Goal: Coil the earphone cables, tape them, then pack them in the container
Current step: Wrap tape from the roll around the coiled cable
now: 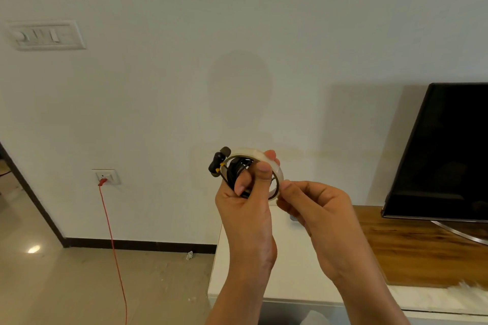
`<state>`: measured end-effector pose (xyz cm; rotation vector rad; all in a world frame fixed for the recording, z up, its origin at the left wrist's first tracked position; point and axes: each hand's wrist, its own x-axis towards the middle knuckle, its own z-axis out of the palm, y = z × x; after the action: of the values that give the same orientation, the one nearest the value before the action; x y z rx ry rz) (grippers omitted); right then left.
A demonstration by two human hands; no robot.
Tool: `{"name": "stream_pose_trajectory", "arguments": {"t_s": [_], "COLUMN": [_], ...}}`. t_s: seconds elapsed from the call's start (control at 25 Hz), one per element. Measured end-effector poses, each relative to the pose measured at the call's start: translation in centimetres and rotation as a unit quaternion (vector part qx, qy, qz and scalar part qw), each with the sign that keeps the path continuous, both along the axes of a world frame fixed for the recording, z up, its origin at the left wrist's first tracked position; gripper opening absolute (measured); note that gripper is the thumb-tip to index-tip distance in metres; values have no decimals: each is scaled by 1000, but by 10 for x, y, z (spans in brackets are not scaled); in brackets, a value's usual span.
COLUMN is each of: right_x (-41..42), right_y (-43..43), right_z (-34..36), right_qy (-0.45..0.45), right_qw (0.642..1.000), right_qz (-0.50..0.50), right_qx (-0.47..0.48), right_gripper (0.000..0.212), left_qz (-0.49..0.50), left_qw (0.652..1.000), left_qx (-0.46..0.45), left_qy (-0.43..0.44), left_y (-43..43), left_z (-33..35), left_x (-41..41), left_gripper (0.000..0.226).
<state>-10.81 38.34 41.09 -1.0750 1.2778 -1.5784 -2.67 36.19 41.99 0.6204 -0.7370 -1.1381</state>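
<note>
While both hands are raised in front of the white wall, the left hand (pixel 245 208) grips a roll of clear tape (pixel 260 163) together with coiled black earphones (pixel 233 170), thumb pressed over the roll's rim, fingers curled behind it. The coil sits inside and behind the tape ring; the earbuds with yellow accents stick out at upper left. The right hand (pixel 317 208) touches the roll's right edge, thumb and forefinger pinched together at the tape surface, other fingers curled. Below, a white cabinet top (pixel 290 272) with a wood-grain section, a dark TV (pixel 446 150) at right. Red cable (pixel 113 245) hangs from a wall socket (pixel 107 176) at left. No container identifiable.
</note>
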Motion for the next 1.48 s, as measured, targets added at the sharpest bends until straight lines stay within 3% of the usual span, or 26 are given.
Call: {"name": "stream_pose_trajectory", "arguments": {"t_s": [0.16,0.32,0.44,0.6,0.72,1.04,1.12,1.24,1.36,1.48], "right_x": [-2,-2,-1,0,0,-7,-9,-11,-14,-15], "right_y": [-2,-3,-3,0,2,-3,-6,-12,-19,-22], "right_z": [1,3,2,2,0,-5,-3,-1,2,1], "right_qy": [-86,-148,-146,-148,-145,-93,-127,-145,-124,-79], "right_qw": [994,986,988,988,988,994,990,986,988,992], "right_qz": [56,74,56,46,43,43,63,69,76,84], "right_qx": [22,20,8,-4,-9,-23,-28,-45,-56,-50], "right_gripper": [14,16,18,21,27,20,23,24,21,21], "left_qz": [-4,-28,-53,-98,-119,-154,-159,-140,-117,-105], "left_qw": [1000,997,992,984,979,968,972,982,976,968], "left_qx": [2,40,59,96,116,138,132,123,124,133], "left_qy": [8,54,96,113,122,141,116,8,-137,-187], "left_y": [0,-3,-11,-21,-24,-25,-27,-25,-21,-22], "left_z": [-1,1,-1,-5,-6,-2,-4,-10,-17,-20], "left_x": [0,2,6,12,14,15,16,17,16,18], "left_gripper": [11,34,31,6,10,18,19,26,27,48]}}
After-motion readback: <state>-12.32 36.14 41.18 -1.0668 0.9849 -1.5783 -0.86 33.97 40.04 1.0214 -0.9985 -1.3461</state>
